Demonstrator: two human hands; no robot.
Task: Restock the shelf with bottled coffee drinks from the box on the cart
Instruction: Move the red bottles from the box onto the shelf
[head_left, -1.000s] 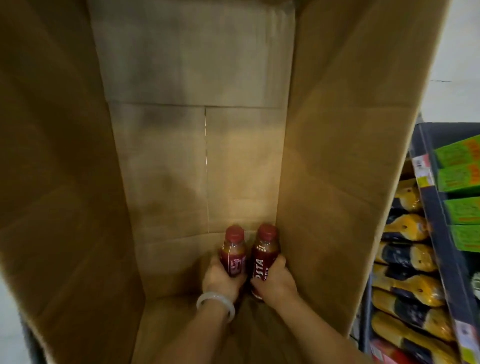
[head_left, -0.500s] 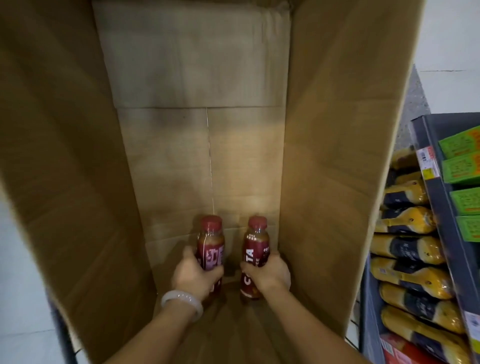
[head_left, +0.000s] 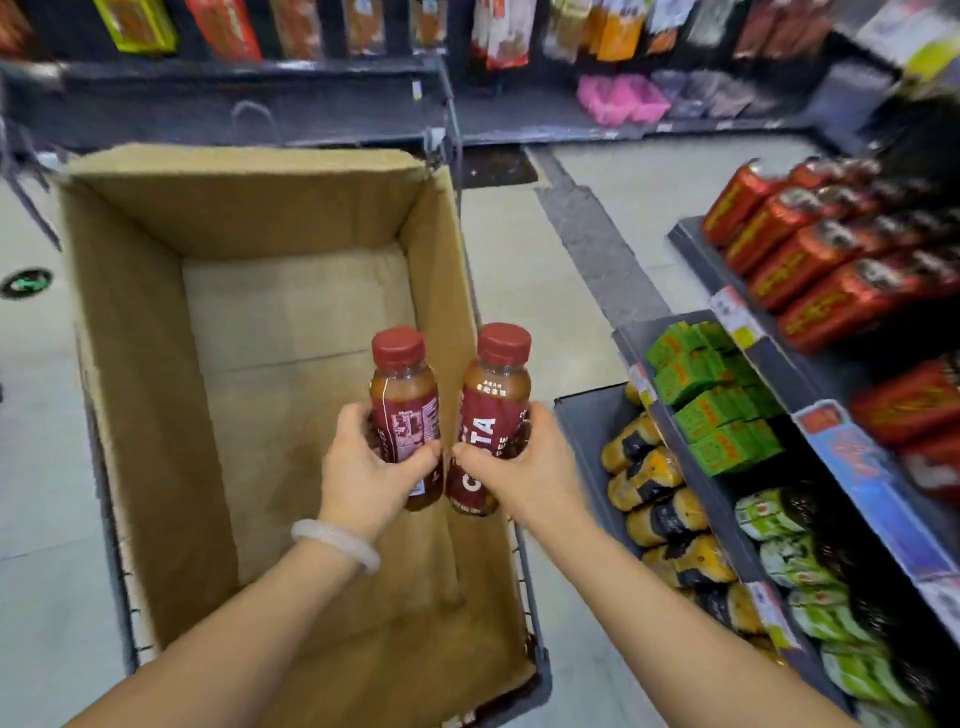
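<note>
Both hands (head_left: 447, 467), bottles (head_left: 447, 410) now above box (head_left: 156, 364)

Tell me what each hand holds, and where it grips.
Left hand grips one coffee bottle around its lower body; right hand grips another bottle likewise.

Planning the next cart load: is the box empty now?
Looks empty: the box shows only bare cardboard floor; its near end is hidden by the arms.

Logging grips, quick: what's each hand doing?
Left hand: holding the left bottle.
Right hand: holding the right bottle.
</note>
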